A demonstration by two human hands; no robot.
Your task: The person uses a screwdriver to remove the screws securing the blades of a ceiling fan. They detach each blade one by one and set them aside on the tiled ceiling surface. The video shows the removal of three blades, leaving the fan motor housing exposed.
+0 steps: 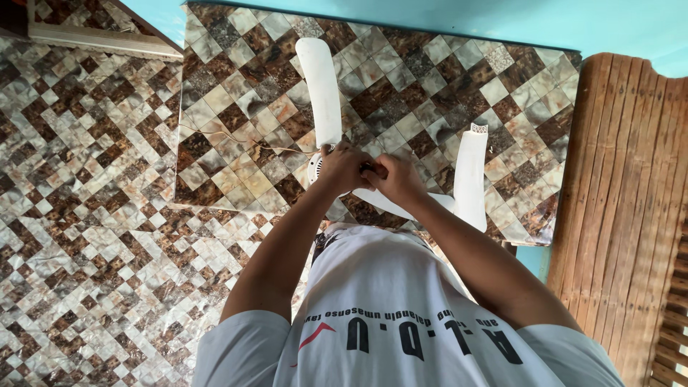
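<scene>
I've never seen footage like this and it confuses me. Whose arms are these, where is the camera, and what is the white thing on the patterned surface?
There is one picture, from a camera worn on a person's head and looking down at their own arms, so the view seems turned around. The person wears a white shirt. Both bare hands meet at the middle of a white fan part with long flat blades, lying on a brown and cream checkered table. The left hand and right hand touch its hub, the fingers closed around something too small to make out. A thin cord trails across the table. A wooden bench stands beside it.
</scene>
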